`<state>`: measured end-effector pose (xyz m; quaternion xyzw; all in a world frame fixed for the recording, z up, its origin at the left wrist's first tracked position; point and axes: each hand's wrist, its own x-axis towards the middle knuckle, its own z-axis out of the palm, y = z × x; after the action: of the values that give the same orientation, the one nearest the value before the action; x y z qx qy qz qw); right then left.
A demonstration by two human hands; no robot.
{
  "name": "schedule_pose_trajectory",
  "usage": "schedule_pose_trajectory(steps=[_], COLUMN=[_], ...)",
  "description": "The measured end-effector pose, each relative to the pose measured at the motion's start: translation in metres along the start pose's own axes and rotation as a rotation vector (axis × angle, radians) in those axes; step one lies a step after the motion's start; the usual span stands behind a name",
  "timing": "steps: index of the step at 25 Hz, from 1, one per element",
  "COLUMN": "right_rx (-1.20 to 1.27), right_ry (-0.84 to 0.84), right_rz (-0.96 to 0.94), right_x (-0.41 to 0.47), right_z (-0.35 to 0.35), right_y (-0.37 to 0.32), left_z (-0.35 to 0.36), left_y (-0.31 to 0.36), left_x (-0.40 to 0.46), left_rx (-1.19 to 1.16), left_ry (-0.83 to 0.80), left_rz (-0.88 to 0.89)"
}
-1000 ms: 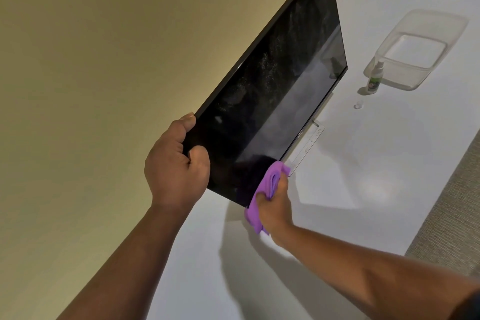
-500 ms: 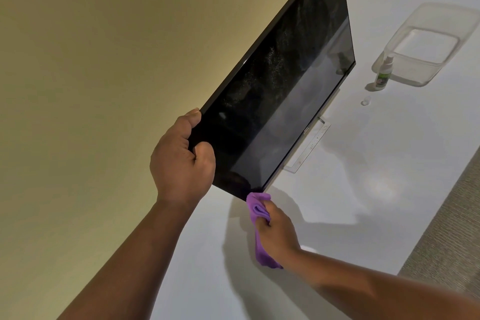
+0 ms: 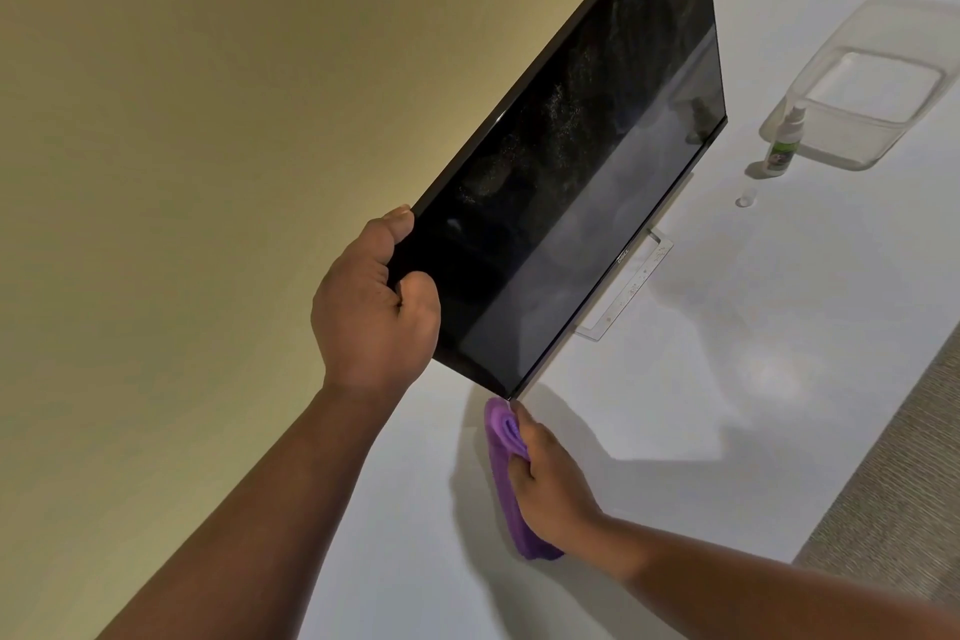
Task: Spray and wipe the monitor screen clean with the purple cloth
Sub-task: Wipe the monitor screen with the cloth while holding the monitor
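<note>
Head view: spray specks cover the monitor [image 3: 582, 203]; left hand [image 3: 374, 312] grips its edge, right hand [image 3: 550, 478] clutches purple cloth [image 3: 501, 463] below it; wiping seems unfinished.

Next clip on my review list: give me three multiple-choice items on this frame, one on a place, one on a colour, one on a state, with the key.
1. Where does the spray bottle stand?
A. Beside the clear container
B. Inside the clear container
C. In the left hand

2. What colour is the cloth?
A. White
B. Purple
C. Green

3. What is the left hand doing?
A. Resting flat on the table
B. Holding the cloth
C. Gripping the monitor's near edge

Key: 1 A, the bottle stands on the table just outside the container wall. 2 B, purple folds show in the right hand. 3 C, thumb and fingers wrap the bezel.
</note>
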<state>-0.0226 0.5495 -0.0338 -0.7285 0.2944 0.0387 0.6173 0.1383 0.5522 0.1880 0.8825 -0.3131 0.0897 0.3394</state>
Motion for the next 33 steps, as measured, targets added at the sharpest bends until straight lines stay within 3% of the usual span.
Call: schedule_pose_trajectory(steps=[6, 9, 11, 14, 17, 21, 26, 29, 33], right_rx=[0.207, 0.441, 0.529, 0.507, 0.539, 0.481, 0.229, 0.2, 0.124], right_ry=[0.32, 0.469, 0.517, 0.551, 0.605, 0.61, 0.442, 0.334, 0.324], right_rz=[0.012, 0.204, 0.268, 0.178, 0.264, 0.392, 0.064, 0.012, -0.05], right_x=[0.005, 0.007, 0.007, 0.008, 0.017, 0.022, 0.01, 0.007, 0.012], right_z=[-0.012, -0.01, -0.007, -0.006, -0.012, -0.025, -0.004, 0.003, -0.004], right_y=[-0.008, -0.011, -0.014, -0.022, -0.018, -0.002, -0.014, -0.017, -0.014], left_z=[-0.002, -0.001, -0.001, -0.001, -0.001, 0.0, 0.001, -0.001, -0.001], left_y=[0.004, 0.005, 0.006, 0.005, 0.005, 0.003, 0.003, 0.004, 0.005], left_x=[0.002, 0.002, 0.002, 0.002, 0.002, 0.003, 0.003, 0.001, 0.002], left_rx=[-0.001, 0.006, 0.006, -0.002, 0.001, 0.006, -0.005, -0.002, -0.007], left_ry=[0.006, 0.01, 0.007, 0.004, 0.002, 0.003, 0.005, 0.0, 0.004], left_rz=[-0.016, -0.018, -0.017, -0.016, -0.015, -0.011, -0.021, -0.016, -0.02])
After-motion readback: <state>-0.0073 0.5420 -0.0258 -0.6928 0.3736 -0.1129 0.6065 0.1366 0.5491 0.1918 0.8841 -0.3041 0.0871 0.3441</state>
